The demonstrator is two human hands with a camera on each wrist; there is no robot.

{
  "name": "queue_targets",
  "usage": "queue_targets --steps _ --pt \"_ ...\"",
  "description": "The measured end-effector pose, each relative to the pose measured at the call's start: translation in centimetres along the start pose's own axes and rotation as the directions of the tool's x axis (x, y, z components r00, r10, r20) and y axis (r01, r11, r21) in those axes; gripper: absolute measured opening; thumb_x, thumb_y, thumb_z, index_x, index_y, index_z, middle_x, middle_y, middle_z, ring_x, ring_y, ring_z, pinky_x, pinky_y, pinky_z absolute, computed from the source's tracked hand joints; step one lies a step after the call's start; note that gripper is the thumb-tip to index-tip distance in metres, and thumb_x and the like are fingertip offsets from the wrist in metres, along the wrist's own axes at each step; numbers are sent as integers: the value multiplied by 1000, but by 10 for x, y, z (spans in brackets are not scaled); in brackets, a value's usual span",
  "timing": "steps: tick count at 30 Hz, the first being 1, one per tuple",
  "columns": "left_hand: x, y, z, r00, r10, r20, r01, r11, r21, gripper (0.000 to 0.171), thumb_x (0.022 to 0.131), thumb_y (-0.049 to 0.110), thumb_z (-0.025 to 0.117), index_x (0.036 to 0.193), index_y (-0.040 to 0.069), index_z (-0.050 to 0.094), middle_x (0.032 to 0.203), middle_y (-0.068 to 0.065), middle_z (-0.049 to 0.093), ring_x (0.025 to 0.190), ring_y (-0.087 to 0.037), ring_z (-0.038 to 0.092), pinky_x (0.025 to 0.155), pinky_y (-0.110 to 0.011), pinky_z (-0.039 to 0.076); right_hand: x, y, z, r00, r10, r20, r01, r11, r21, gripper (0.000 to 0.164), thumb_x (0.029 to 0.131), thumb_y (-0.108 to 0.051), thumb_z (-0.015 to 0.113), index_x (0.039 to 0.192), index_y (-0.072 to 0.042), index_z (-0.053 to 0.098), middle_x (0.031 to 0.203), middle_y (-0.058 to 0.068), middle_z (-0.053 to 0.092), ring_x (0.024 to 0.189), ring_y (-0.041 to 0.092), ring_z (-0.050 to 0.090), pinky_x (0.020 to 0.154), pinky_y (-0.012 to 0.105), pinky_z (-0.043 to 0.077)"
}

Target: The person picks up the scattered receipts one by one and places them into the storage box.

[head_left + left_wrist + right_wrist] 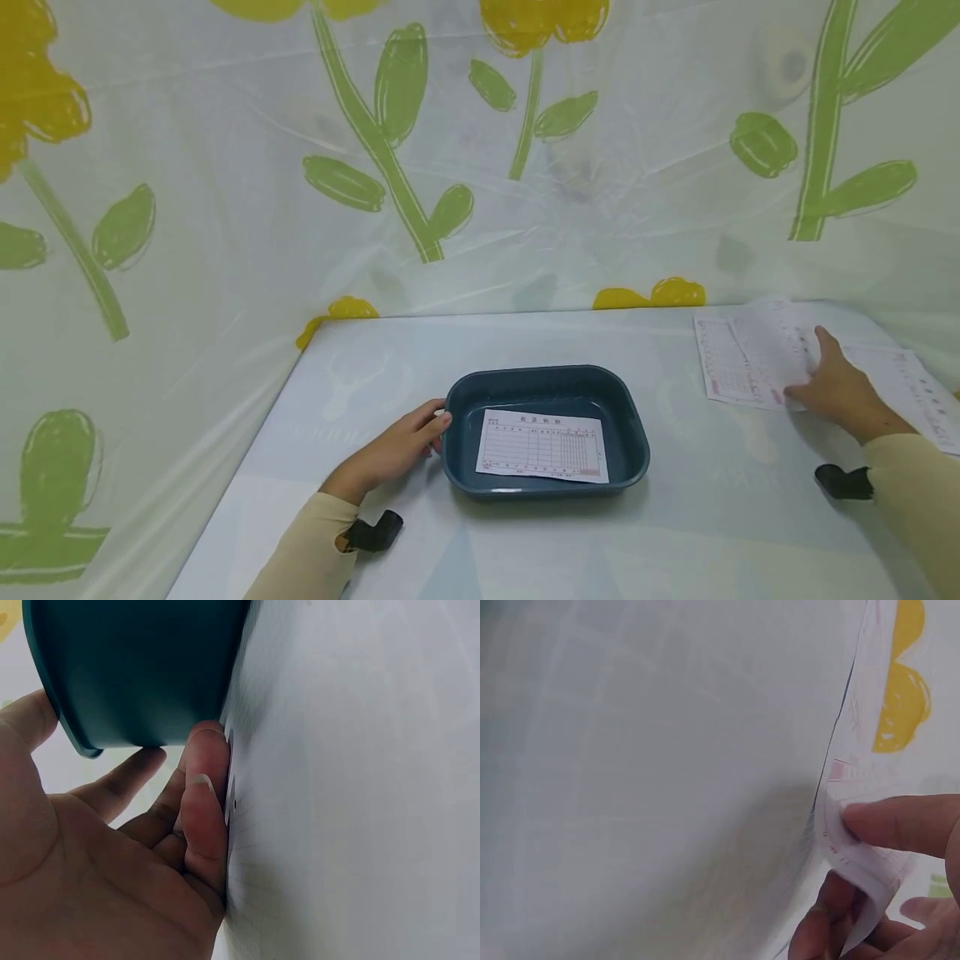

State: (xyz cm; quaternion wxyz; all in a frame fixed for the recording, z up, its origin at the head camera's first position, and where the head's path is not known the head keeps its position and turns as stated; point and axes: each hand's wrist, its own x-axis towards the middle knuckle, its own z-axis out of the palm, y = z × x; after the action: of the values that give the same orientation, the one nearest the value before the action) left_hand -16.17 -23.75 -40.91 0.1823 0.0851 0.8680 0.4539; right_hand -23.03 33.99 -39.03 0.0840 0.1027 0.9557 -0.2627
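A dark teal rectangular tray (546,493) stands on the table. One printed form slip (543,446) lies inside it, slightly tilted. My left hand (397,450) holds the tray's left end, thumb at the rim and fingers by the outer wall. In the left wrist view, the lower fingers of that hand (142,840) rest along the tabletop. At the far right, my right hand (847,387) pinches a printed slip (855,859) between thumb and fingers, and the paper bends upward. Other printed slips (723,358) lie beside and under this hand, partly overlapping.
More slips (911,387) lie to the right of the right hand. A white sheet with green stems and yellow flowers (525,250) hangs behind the table (540,550) and at its sides. Black wrist mounts (375,532) sit on both forearms.
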Motion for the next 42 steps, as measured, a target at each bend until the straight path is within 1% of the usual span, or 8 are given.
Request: queue_targets --steps 3,8,11,18,24,29,34,42 --pt "0 -1 0 1000 1 -3 -1 1000 -3 51 105 50 41 146 20 45 91 -4 59 88 -18 55 76 -31 43 -3 -2 -2 1000 3 -17 -2 1000 27 108 87 -7 64 151 6 -22 150 47 3 133 68 17 106 76 24" --pt "-1 -2 0 1000 -7 -1 7 1000 -1 50 105 49 41 145 21 45 91 -4 59 88 -18 55 77 -32 43 -4 1 -2 999 13 -41 -10 998 63 102 87 -5 62 153 4 -15 141 51 18 123 66 30 97 74 37" --pt "-1 0 0 1000 -4 -2 4 1000 1 52 104 50 41 146 21 44 92 -4 59 88 -18 55 76 -31 43 -3 3 -3 997 25 -66 -19 995 93 98 88 -6 60 155 3 -11 140 50 21 119 65 34 91 72 42" --pt "-1 1 0 1000 -14 0 14 1000 1 50 105 50 41 146 21 45 92 -4 60 89 -18 55 76 -32 43 -4 0 -1 991 42 -127 -21 986 163 84 93 -10 56 158 1 3 138 45 26 109 56 41 74 55 52" --pt "0 2 0 1000 -3 1 3 1000 -7 49 105 50 41 145 22 45 93 -4 58 90 -19 54 77 -33 43 -10 -10 -1 983 43 -177 -5 978 210 74 98 -14 54 157 2 13 143 42 28 117 56 39 82 60 49" --pt "-1 2 0 1000 -5 11 5 1000 -5 47 105 48 40 144 21 46 92 -4 58 90 -19 54 79 -34 42 -15 -16 -2 985 24 -171 13 976 216 71 100 -18 52 156 4 15 143 42 28 117 55 39 80 57 48" --pt "0 3 -1 1000 -3 4 3 1000 7 47 105 50 41 143 23 47 93 -4 59 90 -19 55 79 -34 43 -21 -22 -7 983 6 -181 34 976 215 68 102 -25 49 154 6 18 147 43 27 122 57 37 88 65 46" --pt "0 2 0 1000 -11 2 11 1000 4 48 104 50 41 143 22 46 93 -4 58 90 -18 55 79 -33 43 -30 -38 -8 973 -36 -228 84 975 206 62 103 -27 45 152 7 26 147 41 30 125 56 37 84 59 45"
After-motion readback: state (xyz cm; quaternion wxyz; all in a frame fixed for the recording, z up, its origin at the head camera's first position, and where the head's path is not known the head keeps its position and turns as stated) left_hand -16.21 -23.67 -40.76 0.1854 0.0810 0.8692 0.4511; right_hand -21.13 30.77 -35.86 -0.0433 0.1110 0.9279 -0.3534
